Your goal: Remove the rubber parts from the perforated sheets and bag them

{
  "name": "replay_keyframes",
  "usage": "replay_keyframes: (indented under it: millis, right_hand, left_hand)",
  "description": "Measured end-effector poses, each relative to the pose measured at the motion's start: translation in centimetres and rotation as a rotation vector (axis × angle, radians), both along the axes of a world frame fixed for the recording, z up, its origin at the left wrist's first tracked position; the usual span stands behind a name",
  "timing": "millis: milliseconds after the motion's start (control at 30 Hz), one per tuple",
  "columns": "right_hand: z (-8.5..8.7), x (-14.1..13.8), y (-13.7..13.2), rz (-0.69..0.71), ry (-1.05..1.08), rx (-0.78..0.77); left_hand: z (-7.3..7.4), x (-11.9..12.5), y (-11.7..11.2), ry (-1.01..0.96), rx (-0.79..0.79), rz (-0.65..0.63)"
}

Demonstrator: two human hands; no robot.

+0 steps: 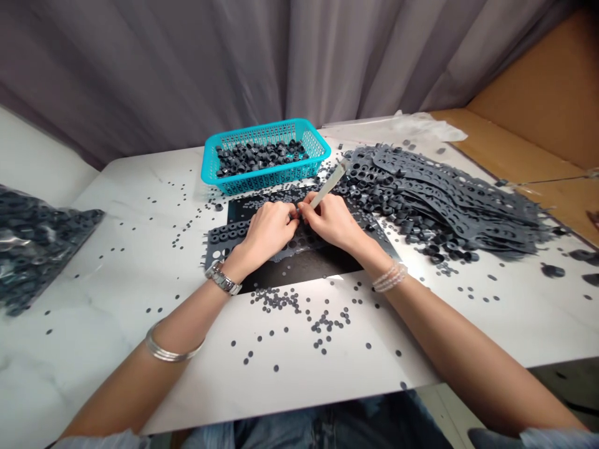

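My left hand [267, 229] rests on a dark rubber strip of ring parts [223, 238] lying across a black mat [309, 265], its fingers curled and pinching the strip near the middle. Close beside it, my right hand [331, 219] is closed around a thin pale metal tool [330, 184] that slants up and to the right, its lower tip meeting the strip between my two hands. A teal plastic basket [266, 178] holding many loose dark rubber rings stands just behind the mat.
A big heap of punched-out dark rubber strips [444, 193] covers the right of the white table [140, 212]. Small round rubber bits [322, 324] lie scattered in front. A clear bag of dark parts [32, 243] sits at the left edge. Cardboard [538, 118] and curtain stand behind.
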State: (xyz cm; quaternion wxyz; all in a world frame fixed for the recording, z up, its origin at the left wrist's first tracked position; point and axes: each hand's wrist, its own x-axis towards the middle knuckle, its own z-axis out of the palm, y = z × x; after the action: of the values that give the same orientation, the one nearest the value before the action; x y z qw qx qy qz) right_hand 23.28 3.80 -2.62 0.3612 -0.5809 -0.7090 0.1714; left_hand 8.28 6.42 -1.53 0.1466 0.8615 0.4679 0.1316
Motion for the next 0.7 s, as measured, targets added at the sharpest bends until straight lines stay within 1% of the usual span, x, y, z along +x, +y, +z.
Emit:
replay_keyframes:
  millis: [67,100,133,200,267,300,333,400,433,500,600,700]
  right_hand:
    - [0.0,0.1,0.0,-0.007,0.002,-0.005]
    - [0.0,0.1,0.0,-0.013,0.002,-0.008]
    - [0.0,0.2,0.0,-0.019,0.004,-0.011]
    - [0.0,0.2,0.0,-0.019,0.013,-0.017]
    - [-0.1,0.2,0.0,-0.009,0.041,-0.025]
    - [-0.2,0.3,0.0,-0.008,0.064,-0.032]
    - [-0.3,0.4,0.1,-0.011,0.094,-0.038]
    - [-0.6,0.7,0.3,-0.036,0.172,-0.055]
    - [-0.7,1.0,0.4,-0.058,0.218,-0.066]
    - [-0.9,1.8,0.8,-0.110,0.306,-0.089]
    - [-1.0,2.9,1.3,-0.174,0.404,-0.124]
    - [-1.1,3.5,1.5,-0.197,0.449,-0.136]
  left_hand:
    - [0.0,-0.2,0.1,-0.104,-0.035,-0.010]
    - [0.1,-0.4,0.2,-0.204,-0.053,0.009]
    - [0.4,-0.7,0.3,-0.349,-0.078,0.051]
    - [1.4,-1.3,0.6,-0.742,-0.181,0.171]
    - [2.5,-2.0,1.0,-1.125,-0.386,0.267]
    - [2.9,-2.2,1.2,-1.256,-0.518,0.291]
    - [3.3,-2.4,1.3,-1.340,-0.660,0.311]
    - [3.4,-2.6,1.5,-1.418,-0.926,0.355]
    - [3.3,-2.6,1.5,-1.435,-1.034,0.373]
    - [3.0,-2.4,1.3,-1.456,-1.171,0.386]
    - [2.5,-2.1,1.0,-1.478,-1.231,0.362]
    - [2.5,-2.0,0.9,-1.485,-1.262,0.327]
